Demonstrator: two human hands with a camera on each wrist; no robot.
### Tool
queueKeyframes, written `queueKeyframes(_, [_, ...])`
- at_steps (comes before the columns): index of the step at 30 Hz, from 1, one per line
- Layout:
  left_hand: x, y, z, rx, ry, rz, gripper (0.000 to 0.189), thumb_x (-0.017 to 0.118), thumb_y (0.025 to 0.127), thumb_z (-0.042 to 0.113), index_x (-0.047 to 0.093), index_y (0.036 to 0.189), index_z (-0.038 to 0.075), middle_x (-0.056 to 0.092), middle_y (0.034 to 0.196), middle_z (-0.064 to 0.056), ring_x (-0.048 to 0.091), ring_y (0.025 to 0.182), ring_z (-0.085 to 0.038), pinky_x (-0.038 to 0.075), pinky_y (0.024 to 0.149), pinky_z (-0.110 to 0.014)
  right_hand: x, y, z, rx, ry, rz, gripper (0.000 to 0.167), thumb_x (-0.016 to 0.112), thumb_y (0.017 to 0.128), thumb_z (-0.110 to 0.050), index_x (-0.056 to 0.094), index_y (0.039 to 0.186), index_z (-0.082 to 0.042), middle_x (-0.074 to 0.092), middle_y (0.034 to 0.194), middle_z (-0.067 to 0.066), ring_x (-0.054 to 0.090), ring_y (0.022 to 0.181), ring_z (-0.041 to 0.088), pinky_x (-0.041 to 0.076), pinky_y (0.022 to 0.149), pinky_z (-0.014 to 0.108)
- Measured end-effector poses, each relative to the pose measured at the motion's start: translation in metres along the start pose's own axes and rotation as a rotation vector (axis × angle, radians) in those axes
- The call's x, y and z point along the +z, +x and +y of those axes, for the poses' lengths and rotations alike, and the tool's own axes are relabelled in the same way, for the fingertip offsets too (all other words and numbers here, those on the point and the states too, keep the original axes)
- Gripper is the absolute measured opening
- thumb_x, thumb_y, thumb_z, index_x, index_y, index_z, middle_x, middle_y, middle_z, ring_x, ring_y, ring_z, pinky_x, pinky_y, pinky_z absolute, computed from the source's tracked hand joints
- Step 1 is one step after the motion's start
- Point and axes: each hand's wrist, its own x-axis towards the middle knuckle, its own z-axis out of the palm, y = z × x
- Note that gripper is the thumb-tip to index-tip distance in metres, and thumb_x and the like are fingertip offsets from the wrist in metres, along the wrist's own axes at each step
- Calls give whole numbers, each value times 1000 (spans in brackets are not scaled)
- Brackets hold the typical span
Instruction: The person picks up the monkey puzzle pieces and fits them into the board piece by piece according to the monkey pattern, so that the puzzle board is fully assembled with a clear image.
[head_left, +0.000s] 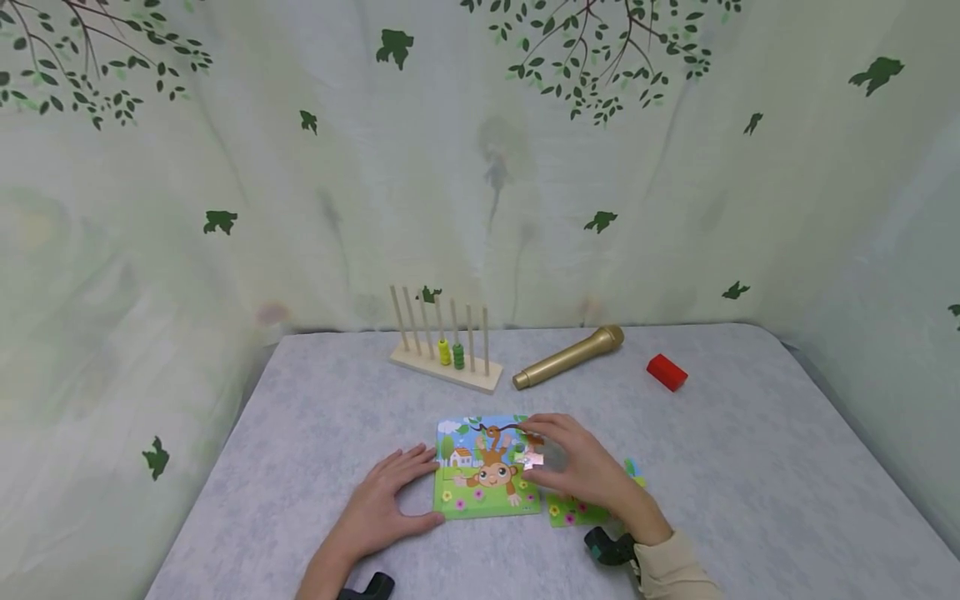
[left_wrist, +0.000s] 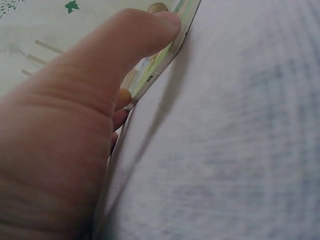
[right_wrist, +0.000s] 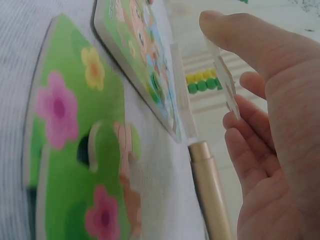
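A jigsaw board [head_left: 472, 496] with a monkey picture lies flat on the table in the head view. My left hand [head_left: 378, 504] rests on the table at its left side, fingers at the left edge and thumb by the lower left corner. Between thumb and fingertips, my right hand [head_left: 592, 471] pinches a thin puzzle piece [right_wrist: 225, 75], raised over the board's right side. Its printed face is mostly turned away in the right wrist view. Beneath the right hand lie green puzzle pieces with flowers [right_wrist: 60, 112], partly covered by that hand in the head view.
Behind the board stands a wooden peg rack [head_left: 450, 373] with yellow beads [head_left: 445, 352] and green beads [head_left: 458, 357] on two pegs. A gold microphone [head_left: 568, 358] lies beside it. A red block [head_left: 667, 372] is farther right, and a printed cloth hangs behind the table.
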Motion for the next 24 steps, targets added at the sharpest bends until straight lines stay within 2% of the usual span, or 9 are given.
queueKeyframes(12, [-1,2,1,-2,-3,4,68,85,77,58,71,133,21,61,147,6,51,143,-22,34,123,-50,12,10,-6,-32,-7,-18,61,89,83,-29,66,136,-9,60,140,6,57,130,27,57,101,50])
queueKeyframes(19, [-1,0,1,-5,-13,-11,69,84,78,60,70,134,21,60,148,6,49,144,-21,34,124,-50,16,12,-14,25,10,-61,58,85,87,-34,66,137,-11,59,141,4,55,131,26,55,103,50])
queueKeyframes(24, [0,-1,1,8,-11,10,68,85,78,58,71,133,20,60,148,6,50,143,-21,34,123,-47,20,16,-16,31,11,-70,58,85,87,-33,66,138,-16,59,140,-1,55,129,20,56,103,46])
